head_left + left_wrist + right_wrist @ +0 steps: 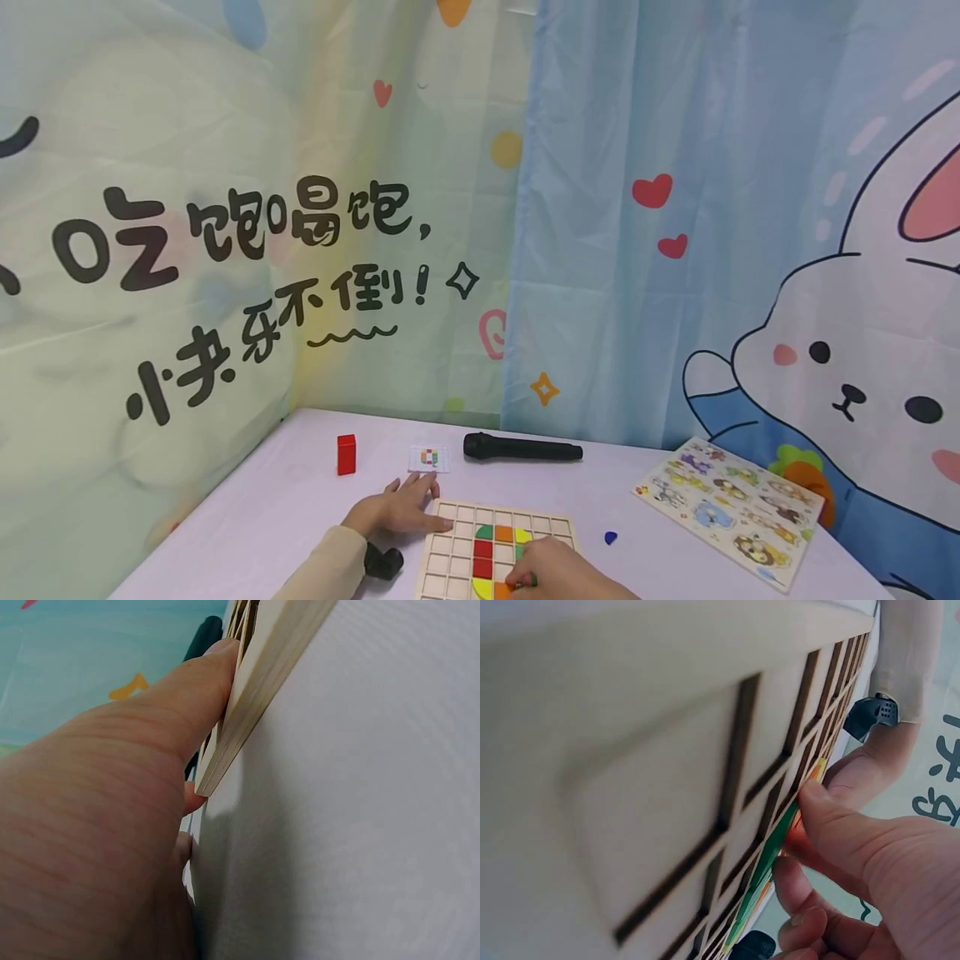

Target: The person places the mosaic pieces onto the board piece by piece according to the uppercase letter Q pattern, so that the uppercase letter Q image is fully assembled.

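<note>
A wooden grid board (450, 564) lies on the table with coloured pieces set in its cells, among them red squares (483, 559), an orange square (504, 534) and a yellow rounded piece (482, 588). My left hand (397, 508) rests at the board's far left corner, thumb (202, 682) on its edge and fingers extended toward a small pattern card (429, 459). Over the board's right part, my right hand (562, 571) pinches a green piece (778, 836) between thumb and finger, low against the cells. The fingers partly hide that piece and the cells beneath.
A red block (347, 455) stands at the back left, and a black microphone (522, 447) lies behind the board. To the right are a small blue piece (611, 538) and an animal picture board (731, 512). Printed curtains (585, 250) border the table.
</note>
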A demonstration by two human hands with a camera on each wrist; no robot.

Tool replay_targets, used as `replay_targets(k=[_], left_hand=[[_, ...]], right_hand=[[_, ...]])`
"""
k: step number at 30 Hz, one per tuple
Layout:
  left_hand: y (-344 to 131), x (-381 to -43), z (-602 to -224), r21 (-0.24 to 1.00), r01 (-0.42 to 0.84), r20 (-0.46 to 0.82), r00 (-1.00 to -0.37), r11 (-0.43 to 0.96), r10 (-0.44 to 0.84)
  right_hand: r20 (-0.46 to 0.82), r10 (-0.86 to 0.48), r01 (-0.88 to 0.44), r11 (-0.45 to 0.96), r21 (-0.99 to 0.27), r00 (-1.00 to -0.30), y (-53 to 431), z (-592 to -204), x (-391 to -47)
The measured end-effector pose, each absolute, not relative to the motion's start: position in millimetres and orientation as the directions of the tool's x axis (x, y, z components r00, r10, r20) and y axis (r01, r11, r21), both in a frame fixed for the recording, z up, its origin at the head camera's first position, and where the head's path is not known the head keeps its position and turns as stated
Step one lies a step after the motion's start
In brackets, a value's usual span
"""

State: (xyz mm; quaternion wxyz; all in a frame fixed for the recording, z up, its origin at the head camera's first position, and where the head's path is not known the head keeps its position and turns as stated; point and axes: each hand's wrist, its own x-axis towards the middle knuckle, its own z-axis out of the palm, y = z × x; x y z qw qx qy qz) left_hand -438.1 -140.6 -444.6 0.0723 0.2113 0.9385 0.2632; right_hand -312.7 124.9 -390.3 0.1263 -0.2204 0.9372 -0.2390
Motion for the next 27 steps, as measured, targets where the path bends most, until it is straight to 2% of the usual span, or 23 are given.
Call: replay_targets(k=[4,8,17,27], left_hand=[[-142,-439,-446,0.535,0.349,-0.033,-0.901,0.769,0.432],[-142,-440,-447,0.548,0.324,-0.056,-0.906,0.771,0.420],[-140,-442,-447,0.539,0.323,-0.054,-0.908,0.778,0.415],[-141,-443,-447,0.541,0.331,-0.046,-0.906,0.773,0.421]], right_hand=[[-0.139,-0.454,-0.355,0.824,-0.441,-0.880,125,-389,-314],[-0.140,-0.488,-0.406,0.828,-0.386,-0.862,129,-393,-320],[-0.130,-0.468,-0.335,0.775,-0.537,-0.874,141,-391,-321],[-0.079,-0.360,-0.268,0.807,-0.526,-0.930,175,-384,-333]])
